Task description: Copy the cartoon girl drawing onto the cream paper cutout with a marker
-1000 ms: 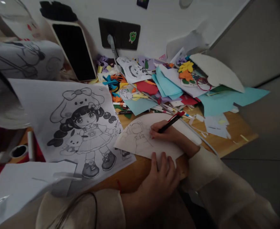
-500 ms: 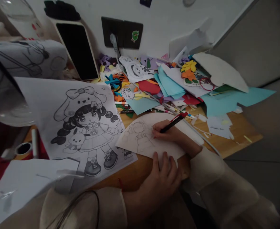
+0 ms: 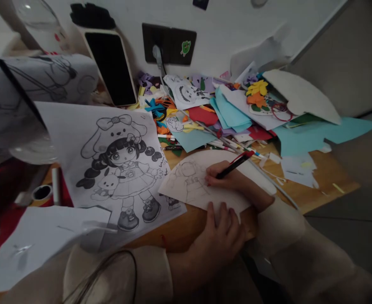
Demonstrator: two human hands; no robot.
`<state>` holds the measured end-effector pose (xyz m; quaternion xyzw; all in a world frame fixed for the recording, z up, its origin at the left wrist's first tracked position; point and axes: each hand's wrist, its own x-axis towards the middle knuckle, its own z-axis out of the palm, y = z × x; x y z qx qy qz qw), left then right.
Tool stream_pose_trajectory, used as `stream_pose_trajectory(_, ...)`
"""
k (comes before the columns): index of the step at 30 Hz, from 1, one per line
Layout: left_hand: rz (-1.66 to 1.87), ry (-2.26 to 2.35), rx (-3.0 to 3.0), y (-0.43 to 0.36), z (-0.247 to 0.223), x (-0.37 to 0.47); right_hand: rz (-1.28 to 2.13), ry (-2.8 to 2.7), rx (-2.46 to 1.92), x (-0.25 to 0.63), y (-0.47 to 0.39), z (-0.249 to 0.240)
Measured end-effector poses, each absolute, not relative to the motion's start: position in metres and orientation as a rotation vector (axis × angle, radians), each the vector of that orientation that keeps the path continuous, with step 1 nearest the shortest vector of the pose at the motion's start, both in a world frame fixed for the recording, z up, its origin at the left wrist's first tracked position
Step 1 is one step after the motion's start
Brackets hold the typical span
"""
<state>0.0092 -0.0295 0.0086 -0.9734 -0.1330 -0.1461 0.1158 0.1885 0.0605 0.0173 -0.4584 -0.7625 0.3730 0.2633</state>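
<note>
My right hand (image 3: 225,176) is closed around a black pen (image 3: 236,164) with a red clip. Its tip is hidden by my fingers, low over a rounded white paper (image 3: 252,175) that bears a faint pencil-like sketch of a figure (image 3: 192,179). My left hand (image 3: 219,230) lies with fingers spread on the lower edge of this paper. To the left is a printed sheet (image 3: 55,126) showing a black-and-white cartoon girl (image 3: 125,169) in a floppy-eared hat, with braids and dark shoes.
Colourful paper scraps (image 3: 201,116), blue sheets (image 3: 300,137) and several markers (image 3: 224,145) pile up along the wall. A dark-screened box-shaped device (image 3: 111,67) stands behind the printed sheet. At left are a tape roll (image 3: 42,194), cut white paper (image 3: 46,236) and a clear bottle (image 3: 43,25).
The whole view has shifted a little, so everything sits slightly farther right. My right hand still holds the pen over the sketch, and my left hand stays on the paper's edge.
</note>
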Motion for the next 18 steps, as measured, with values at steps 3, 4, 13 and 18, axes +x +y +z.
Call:
stream_pose_trajectory(3,-0.413,-0.382,-2.852,-0.0295,0.0087,0.0089,1.011,-2.07,-1.208,0.1879,0.0605,0.0169)
stream_pose_trajectory(4,-0.409,-0.381,-2.851,-0.0296,0.0085,0.009,1.015,-2.073,-1.198,0.1879,0.0607,0.0164)
stream_pose_trajectory(13,-0.416,-0.389,-2.865,-0.029,0.0081,0.0097,1.025,-1.99,-1.21,0.194,0.0612,0.0101)
stream_pose_trajectory(18,-0.442,-0.404,-2.873,-0.0292,0.0078,0.011,1.042,-1.965,-1.215,0.1937,0.0622,0.0106)
